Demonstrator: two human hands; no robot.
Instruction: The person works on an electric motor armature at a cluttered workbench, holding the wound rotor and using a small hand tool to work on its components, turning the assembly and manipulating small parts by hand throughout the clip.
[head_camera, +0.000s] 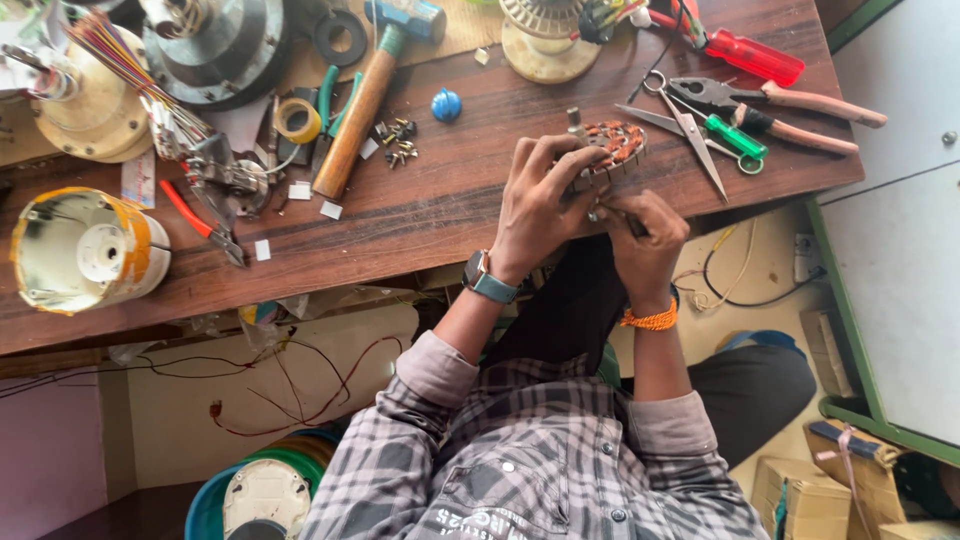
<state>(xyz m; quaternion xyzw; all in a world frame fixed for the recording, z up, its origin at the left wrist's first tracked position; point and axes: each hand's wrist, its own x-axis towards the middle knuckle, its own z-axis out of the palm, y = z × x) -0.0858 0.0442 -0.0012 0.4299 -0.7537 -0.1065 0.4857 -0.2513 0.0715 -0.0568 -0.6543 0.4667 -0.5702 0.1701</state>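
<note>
Now hands (590, 215) hold coil stator (612, 148) flat, axis unclear

View: a single head-worn camera; no second view shares the scene.
Position: above the person, over a plaid-shirted chest that fills the bottom middle of the frame.
Direction: steeply downward, slightly forward, onto the wooden workbench (420, 205) and the floor beneath it.
Tilt: the bench's near edge runs slantwise, lower at the left, higher at the right.
Distance: close, arm's reach; the left hand (535, 200) and right hand (645, 240) meet just right of centre at the near edge.
Coverage: the bench's far edge is cut off at the top; its right end shows; its left end runs out of frame.
</note>
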